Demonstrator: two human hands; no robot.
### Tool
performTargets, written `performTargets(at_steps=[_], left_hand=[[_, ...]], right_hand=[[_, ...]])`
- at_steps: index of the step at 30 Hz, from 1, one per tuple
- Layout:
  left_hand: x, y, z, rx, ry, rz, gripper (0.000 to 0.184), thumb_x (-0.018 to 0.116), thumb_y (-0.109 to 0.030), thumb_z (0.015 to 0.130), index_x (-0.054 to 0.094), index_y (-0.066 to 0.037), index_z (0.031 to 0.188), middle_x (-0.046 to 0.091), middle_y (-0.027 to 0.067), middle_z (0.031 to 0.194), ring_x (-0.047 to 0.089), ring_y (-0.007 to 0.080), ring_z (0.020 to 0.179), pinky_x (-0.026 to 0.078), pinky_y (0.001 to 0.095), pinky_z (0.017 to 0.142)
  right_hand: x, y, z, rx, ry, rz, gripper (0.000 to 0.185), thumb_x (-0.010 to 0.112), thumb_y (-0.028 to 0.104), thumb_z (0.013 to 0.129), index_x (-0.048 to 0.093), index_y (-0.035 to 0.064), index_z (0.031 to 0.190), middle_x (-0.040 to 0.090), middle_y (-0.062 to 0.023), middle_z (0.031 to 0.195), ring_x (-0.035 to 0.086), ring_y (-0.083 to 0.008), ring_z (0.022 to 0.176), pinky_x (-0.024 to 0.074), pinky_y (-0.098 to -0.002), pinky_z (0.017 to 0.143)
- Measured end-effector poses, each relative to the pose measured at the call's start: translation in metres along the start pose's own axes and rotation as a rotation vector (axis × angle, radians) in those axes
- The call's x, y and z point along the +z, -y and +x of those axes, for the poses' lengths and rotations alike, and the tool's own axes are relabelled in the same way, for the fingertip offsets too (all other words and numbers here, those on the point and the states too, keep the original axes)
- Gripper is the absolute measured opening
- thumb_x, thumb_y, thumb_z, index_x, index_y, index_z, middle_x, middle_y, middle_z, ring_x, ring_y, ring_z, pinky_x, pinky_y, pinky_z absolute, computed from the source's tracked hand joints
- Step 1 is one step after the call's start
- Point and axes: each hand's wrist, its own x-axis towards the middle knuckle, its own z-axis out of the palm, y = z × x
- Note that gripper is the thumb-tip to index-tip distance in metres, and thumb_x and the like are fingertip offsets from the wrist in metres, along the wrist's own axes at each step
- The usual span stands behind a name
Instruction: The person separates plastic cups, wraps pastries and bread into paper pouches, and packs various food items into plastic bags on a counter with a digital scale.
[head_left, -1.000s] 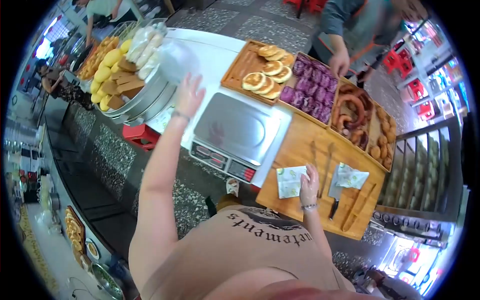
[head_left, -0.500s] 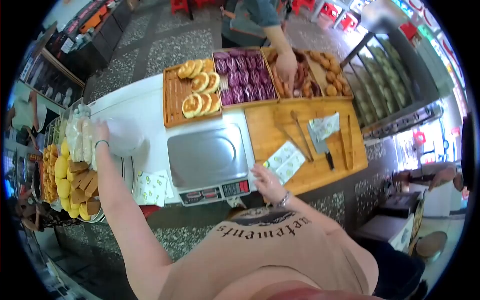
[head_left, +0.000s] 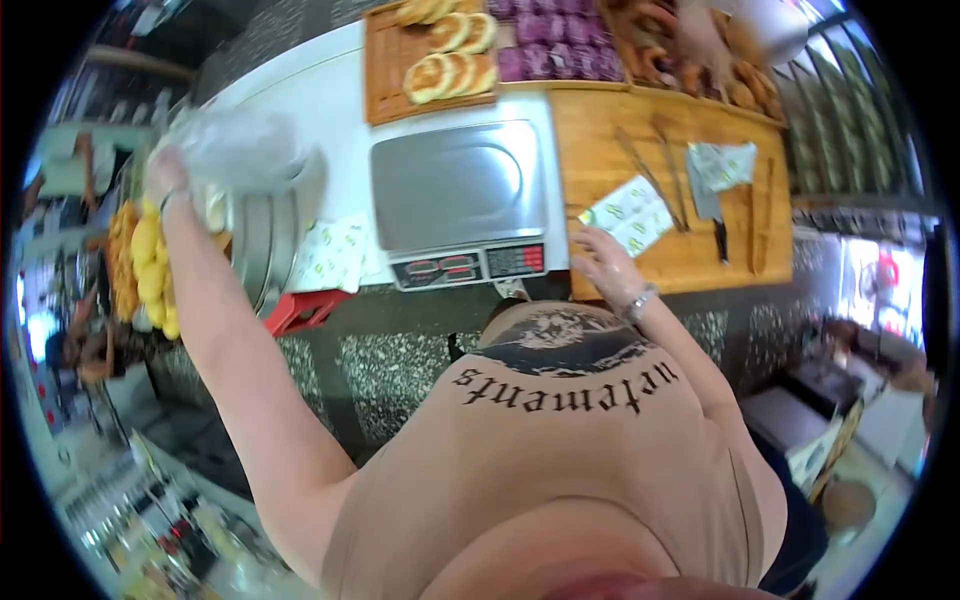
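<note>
My left hand (head_left: 168, 175) reaches out at the far left, blurred, against a clear plastic bag (head_left: 240, 148) above the round metal steamer (head_left: 268, 240); its fingers are too smeared to read. My right hand (head_left: 606, 265) has its fingers apart beside the folded patterned paper (head_left: 630, 215) on the wooden board (head_left: 600, 125). Between the hands lies the digital scale (head_left: 455, 185) with a bare steel plate. A knife (head_left: 721, 235) lies under another patterned paper (head_left: 722, 166), with tongs (head_left: 762, 215) to its right.
Pancakes (head_left: 450, 78), purple wrapped pieces (head_left: 560, 45) and browned food (head_left: 745, 85) fill trays along the far edge. A co-worker's hand (head_left: 705, 40) is over the right tray. Yellow buns (head_left: 152, 265) are at left, a red stool (head_left: 305, 312) below the table.
The view has shifted, so the trays now sit higher in it. The plastic bag appears more spread out beside my left hand. My right hand remains near the folded paper.
</note>
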Motion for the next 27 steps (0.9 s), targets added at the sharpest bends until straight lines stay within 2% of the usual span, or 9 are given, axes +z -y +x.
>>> performTargets(at_steps=[1, 4, 6, 7, 10, 11, 14, 22, 27], left_hand=[[0.039, 0.037, 0.044, 0.190, 0.262, 0.388, 0.045, 0.039, -0.041, 0.090, 0.064, -0.010, 0.110, 0.060, 0.0204, 0.112, 0.057, 0.0383, 0.104, 0.045, 0.0462, 0.088], [-0.004, 0.017, 0.019, 0.289, 0.274, 0.242, 0.043, 0.040, -0.039, 0.090, 0.066, -0.008, 0.106, 0.060, 0.0226, 0.111, 0.057, 0.0397, 0.105, 0.045, 0.0461, 0.088], [-0.068, -0.031, -0.019, -0.114, -0.507, -0.477, 0.044, 0.038, -0.036, 0.091, 0.068, -0.005, 0.102, 0.061, 0.0253, 0.108, 0.056, 0.0400, 0.107, 0.043, 0.0454, 0.090], [-0.016, 0.037, 0.047, -0.101, 0.141, -0.159, 0.042, 0.039, -0.031, 0.090, 0.068, -0.003, 0.100, 0.062, 0.0268, 0.103, 0.058, 0.0411, 0.102, 0.045, 0.0453, 0.087], [0.105, 0.081, 0.061, 0.439, 0.567, 0.416, 0.039, 0.041, -0.029, 0.089, 0.068, -0.004, 0.101, 0.063, 0.0246, 0.102, 0.059, 0.0410, 0.098, 0.047, 0.0452, 0.084], [0.032, 0.024, 0.009, 0.167, 0.126, 0.269, 0.037, 0.042, -0.029, 0.089, 0.067, -0.005, 0.102, 0.064, 0.0222, 0.104, 0.060, 0.0390, 0.099, 0.048, 0.0443, 0.084], [-0.035, -0.021, -0.021, -0.069, -0.318, -0.168, 0.039, 0.038, -0.031, 0.091, 0.065, -0.005, 0.102, 0.063, 0.0209, 0.108, 0.059, 0.0369, 0.103, 0.047, 0.0435, 0.088], [0.018, 0.012, 0.031, 0.240, 0.071, 0.422, 0.035, 0.039, -0.026, 0.093, 0.063, -0.009, 0.111, 0.062, 0.0140, 0.115, 0.060, 0.0290, 0.106, 0.047, 0.0408, 0.089], [0.044, 0.053, 0.012, -0.542, 0.051, -0.950, 0.029, 0.046, -0.024, 0.090, 0.057, -0.007, 0.111, 0.059, 0.0139, 0.112, 0.058, 0.0294, 0.101, 0.049, 0.0414, 0.083]], right_hand=[[-0.001, -0.002, 0.002, -0.009, 0.025, 0.019, 0.033, 0.060, 0.014, 0.085, 0.057, 0.0047, 0.116, 0.048, -0.0183, 0.130, 0.053, -0.0292, 0.113, 0.0473, -0.0363, 0.090], [0.006, -0.014, 0.000, -0.085, 0.037, -0.031, 0.033, 0.060, 0.013, 0.085, 0.056, 0.0038, 0.116, 0.050, -0.0174, 0.126, 0.057, -0.0275, 0.105, 0.0495, -0.0350, 0.086], [0.013, -0.008, 0.006, -0.134, -0.002, -0.089, 0.033, 0.060, 0.012, 0.085, 0.056, 0.0034, 0.116, 0.051, -0.0172, 0.124, 0.058, -0.0271, 0.101, 0.0501, -0.0347, 0.084], [0.012, -0.004, 0.004, -0.125, 0.026, -0.051, 0.033, 0.060, 0.012, 0.085, 0.055, 0.0033, 0.116, 0.051, -0.0173, 0.122, 0.058, -0.0272, 0.099, 0.0500, -0.0348, 0.084], [0.005, -0.001, 0.006, -0.153, 0.087, -0.076, 0.032, 0.059, 0.012, 0.086, 0.055, 0.0033, 0.116, 0.052, -0.0178, 0.121, 0.058, -0.0283, 0.098, 0.0496, -0.0350, 0.084], [0.002, -0.001, 0.005, -0.133, 0.096, -0.089, 0.032, 0.060, 0.014, 0.085, 0.054, 0.0028, 0.115, 0.052, -0.0191, 0.120, 0.055, -0.0322, 0.103, 0.0462, -0.0373, 0.088], [-0.002, 0.013, 0.001, -0.091, 0.113, -0.062, 0.033, 0.060, 0.017, 0.085, 0.054, 0.0026, 0.114, 0.053, -0.0205, 0.119, 0.051, -0.0362, 0.108, 0.0427, -0.0398, 0.093], [0.010, 0.012, 0.007, 0.047, 0.202, 0.013, 0.034, 0.060, 0.016, 0.084, 0.054, 0.0004, 0.114, 0.055, -0.0206, 0.117, 0.055, -0.0352, 0.103, 0.0452, -0.0396, 0.090], [0.017, 0.050, 0.064, -0.219, 0.132, -0.090, 0.038, 0.060, 0.017, 0.083, 0.054, 0.0009, 0.117, 0.054, -0.0205, 0.120, 0.056, -0.0341, 0.104, 0.0452, -0.0394, 0.091]])
